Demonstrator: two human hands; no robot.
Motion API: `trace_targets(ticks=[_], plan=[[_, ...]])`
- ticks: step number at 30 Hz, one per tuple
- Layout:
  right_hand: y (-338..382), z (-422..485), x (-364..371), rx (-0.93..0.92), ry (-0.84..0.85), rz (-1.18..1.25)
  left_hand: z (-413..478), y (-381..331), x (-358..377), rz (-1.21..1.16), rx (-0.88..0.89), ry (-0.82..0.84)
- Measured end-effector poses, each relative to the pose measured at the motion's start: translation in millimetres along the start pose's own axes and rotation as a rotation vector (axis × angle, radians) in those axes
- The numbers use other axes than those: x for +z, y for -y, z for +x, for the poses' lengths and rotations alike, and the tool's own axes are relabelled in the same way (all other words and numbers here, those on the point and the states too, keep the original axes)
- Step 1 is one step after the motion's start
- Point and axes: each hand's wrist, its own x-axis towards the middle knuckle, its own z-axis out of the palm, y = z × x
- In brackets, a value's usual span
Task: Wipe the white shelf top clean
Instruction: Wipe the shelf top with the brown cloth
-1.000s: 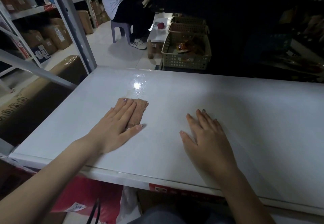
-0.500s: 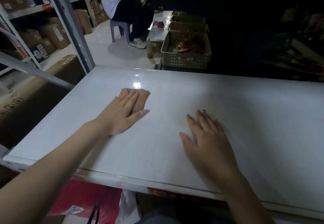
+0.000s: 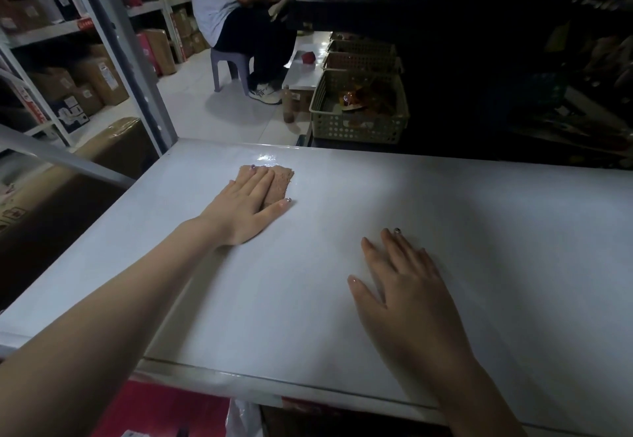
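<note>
The white shelf top [image 3: 479, 238] fills the middle of the head view. A small brown cloth [image 3: 280, 183] lies on its far left part, close to the back edge. My left hand [image 3: 246, 207] presses flat on the cloth with straight fingers, covering most of it. My right hand [image 3: 407, 292] rests flat on the bare shelf top nearer to me, fingers spread, holding nothing.
A grey metal upright [image 3: 130, 60] rises at the shelf's back left corner. Beyond the back edge stand perforated plastic baskets [image 3: 359, 125]. A person sits on a small stool [image 3: 227, 66] further back. Cardboard boxes [image 3: 99, 80] fill racks on the left. The right side is dark.
My left hand has slid the cloth away from me, toward the shelf's back edge. My right hand has stayed in place.
</note>
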Motion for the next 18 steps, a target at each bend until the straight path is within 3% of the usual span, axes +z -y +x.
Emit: trace_targets(ticks=[18], plan=[[0.2, 0.5, -1.6, -0.019, 0.007, -0.017, 53.3, 1.3, -5.6, -0.004, -0.05, -0.026]])
